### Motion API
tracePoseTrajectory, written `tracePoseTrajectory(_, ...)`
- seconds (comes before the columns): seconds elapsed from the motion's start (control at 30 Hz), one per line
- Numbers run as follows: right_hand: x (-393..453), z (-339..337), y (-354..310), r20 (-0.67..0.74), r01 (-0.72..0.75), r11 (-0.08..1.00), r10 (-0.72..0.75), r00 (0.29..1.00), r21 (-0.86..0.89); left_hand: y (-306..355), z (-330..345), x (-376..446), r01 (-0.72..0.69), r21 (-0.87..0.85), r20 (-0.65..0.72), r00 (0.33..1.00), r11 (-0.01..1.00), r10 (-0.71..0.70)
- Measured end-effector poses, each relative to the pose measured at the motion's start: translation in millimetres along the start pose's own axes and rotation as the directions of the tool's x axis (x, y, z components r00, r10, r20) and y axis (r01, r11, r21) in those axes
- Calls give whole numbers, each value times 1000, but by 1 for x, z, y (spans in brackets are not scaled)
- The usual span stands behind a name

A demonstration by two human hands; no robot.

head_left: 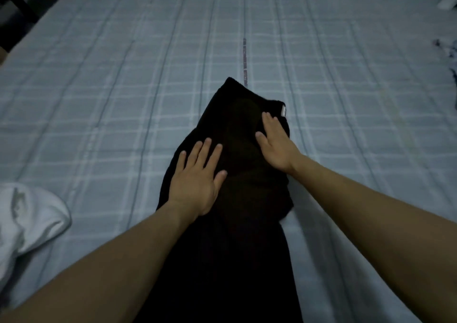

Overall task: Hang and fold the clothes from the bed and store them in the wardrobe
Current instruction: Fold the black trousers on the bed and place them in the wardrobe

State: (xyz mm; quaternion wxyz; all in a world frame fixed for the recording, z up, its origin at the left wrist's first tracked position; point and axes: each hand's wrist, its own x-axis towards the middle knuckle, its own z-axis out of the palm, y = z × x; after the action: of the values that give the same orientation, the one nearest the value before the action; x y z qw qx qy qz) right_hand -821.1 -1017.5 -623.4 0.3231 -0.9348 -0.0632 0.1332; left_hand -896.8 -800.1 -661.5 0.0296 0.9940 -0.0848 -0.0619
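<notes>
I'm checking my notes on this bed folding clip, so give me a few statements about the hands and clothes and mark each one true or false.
1. Both hands lie flat, fingers straight, on the black fabric garment. True: the left hand and the right hand press on it with open palms.
2. The black garment hangs on a hanger. False: it lies spread on the light blue checked bedcover.
3. A crumpled white cloth lies at the left edge of the bed. True.
4. The right hand grips the white cloth. False: it rests on the black garment, apart from the white cloth.
5. A small pale label shows at the garment's far edge. True, near the right hand's fingertips.
</notes>
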Motion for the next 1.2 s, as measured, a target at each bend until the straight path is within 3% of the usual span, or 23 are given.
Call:
tracePoseTrajectory(0.13,-114,21,-16,3,22,998,-22,1000,63,20,-15,-28,74,-116,137,989,991,-58)
tracePoseTrajectory(0.23,-199,38,-17,-21,0,997,2,1000,74,28,-17,-81,62,-174,212,977,983,-24)
tracePoseTrajectory(0.43,-335,77,-11,64,-37,997,33,997,63,40,-18,-182,-32,-231,171,983,972,73)
tracePoseTrajectory(0.6,-424,99,0,55,-58,996,54,997,72,63,-29,-255,-173,-85,10,985,981,175)
tracePoseTrajectory(0.67,-452,105,3,44,-66,995,62,997,81,72,-31,-285,-298,-72,-72,954,952,293)
tracePoseTrajectory(0.73,-478,108,6,39,-60,995,57,998,75,79,-34,-306,-418,-87,-69,908,904,413)
tracePoseTrajectory(0.87,-527,105,13,71,-7,999,5,997,36,108,-38,-337,-622,-57,139,770,781,623)
tracePoseTrajectory(0.97,-560,101,14,28,-82,996,81,996,32,139,-36,-368,-719,17,266,673,694,690)
tracePoseTrajectory(1.07,-585,95,10,92,-222,974,225,970,-48,151,-44,-390,-732,76,251,671,677,697)
tracePoseTrajectory(1.2,-614,88,-3,214,-253,952,287,934,-175,133,-63,-411,-716,56,204,691,696,694)
